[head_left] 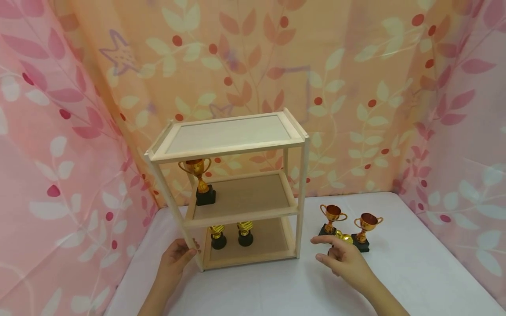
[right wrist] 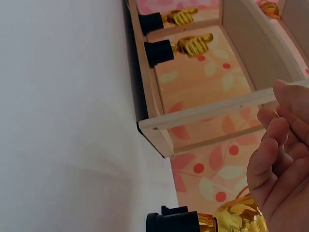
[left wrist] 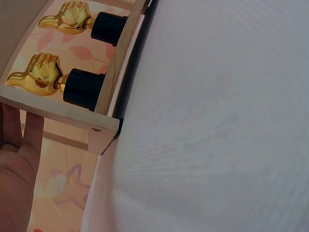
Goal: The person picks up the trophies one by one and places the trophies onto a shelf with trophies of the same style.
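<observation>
A small cream wooden three-tier shelf (head_left: 241, 215) stands on the white cloth. My left hand (head_left: 175, 260) holds its front left post low down, thumb in front and fingers behind. On the bottom tier are two gold thumbs-up trophies, the left one (head_left: 217, 237) and the right one (head_left: 245, 233), both on black round bases. A gold cup trophy (head_left: 201, 181) sits at the left of the middle tier. My right hand (head_left: 345, 259), empty and with its index finger extended, hovers right of the shelf, near a gold trophy (head_left: 345, 238) it partly hides.
Two more cup trophies stand on the table at the right, one farther back (head_left: 332, 213) and one (head_left: 367, 224) at the far right. Behind and along both sides hangs a leaf-patterned curtain (head_left: 356, 87). The shelf's top tier (head_left: 233, 134) overhangs the lower ones.
</observation>
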Demonstrator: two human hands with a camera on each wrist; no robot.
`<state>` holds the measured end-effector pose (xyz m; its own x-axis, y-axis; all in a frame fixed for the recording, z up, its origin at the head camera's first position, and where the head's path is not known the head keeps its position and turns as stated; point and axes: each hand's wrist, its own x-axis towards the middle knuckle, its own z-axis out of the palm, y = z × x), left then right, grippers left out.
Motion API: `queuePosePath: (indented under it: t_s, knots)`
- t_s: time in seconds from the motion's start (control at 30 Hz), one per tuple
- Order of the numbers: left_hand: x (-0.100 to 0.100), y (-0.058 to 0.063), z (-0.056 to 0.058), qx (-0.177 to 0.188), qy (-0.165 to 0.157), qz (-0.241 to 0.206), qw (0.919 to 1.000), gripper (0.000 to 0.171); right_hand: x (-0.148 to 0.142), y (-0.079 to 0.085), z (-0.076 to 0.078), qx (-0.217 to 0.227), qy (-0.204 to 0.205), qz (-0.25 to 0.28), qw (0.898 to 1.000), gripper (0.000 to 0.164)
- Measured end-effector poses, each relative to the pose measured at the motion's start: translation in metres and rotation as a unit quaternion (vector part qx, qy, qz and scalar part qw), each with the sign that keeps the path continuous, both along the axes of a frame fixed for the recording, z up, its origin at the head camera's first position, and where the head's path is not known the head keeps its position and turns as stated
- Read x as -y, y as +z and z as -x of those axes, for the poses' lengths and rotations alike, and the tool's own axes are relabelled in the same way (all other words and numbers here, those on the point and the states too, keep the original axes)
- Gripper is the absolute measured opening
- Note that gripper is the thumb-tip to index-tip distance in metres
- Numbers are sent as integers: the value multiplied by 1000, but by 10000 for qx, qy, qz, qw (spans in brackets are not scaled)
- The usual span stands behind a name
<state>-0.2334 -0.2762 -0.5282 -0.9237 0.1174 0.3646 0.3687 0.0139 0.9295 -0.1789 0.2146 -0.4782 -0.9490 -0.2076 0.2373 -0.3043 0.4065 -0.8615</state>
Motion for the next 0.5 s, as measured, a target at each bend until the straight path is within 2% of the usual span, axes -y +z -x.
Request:
queuePosePath:
  t_s: [0.1,0.27,0.37,0.5]
  knots:
    - [1,-1,0,-29,-4,-10,10000,20,-5,2,-1,15,-49,67,10000,38]
    - [-1,0,-3,338,375,156,9986,24,-15,7,-4,166,-249,200,9994,40]
    - [-3,0,-3,416,470,137,9979,25,-22,11,-4,-6,-355,134,9993,41]
    - [-2,0,0,221,273,24,9994,23,-33,17,-3,-200,-651,-51,9977,42]
